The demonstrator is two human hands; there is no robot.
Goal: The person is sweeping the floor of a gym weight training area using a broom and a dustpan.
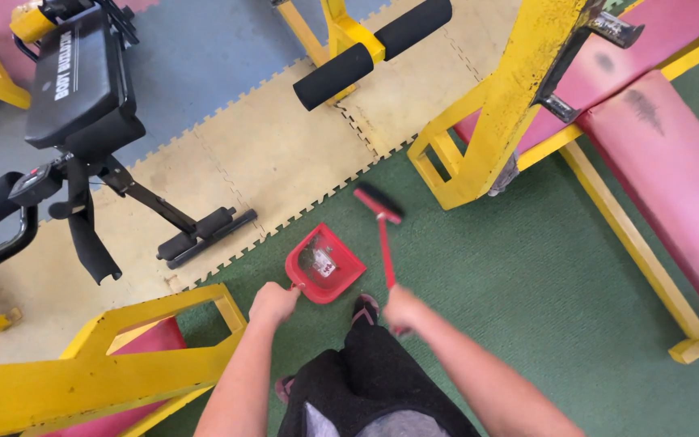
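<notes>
My left hand (273, 303) grips the handle of a red dustpan (324, 264) that rests on the green floor mat in front of me, with some pale litter inside it. My right hand (404, 308) holds the red stick of a small broom (380, 212). The broom's dark bristle head lies on the green mat just beyond the dustpan, near the jagged edge of the yellow mat. My dark trouser legs and a shoe (364, 307) show between the two arms.
Yellow-framed gym benches with pink pads stand at the right (665, 162) and lower left (107, 364). A black sit-up bench (82, 89) stands at the upper left on yellow and blue puzzle mats. A yellow frame with black foam rollers (370, 48) is at the top.
</notes>
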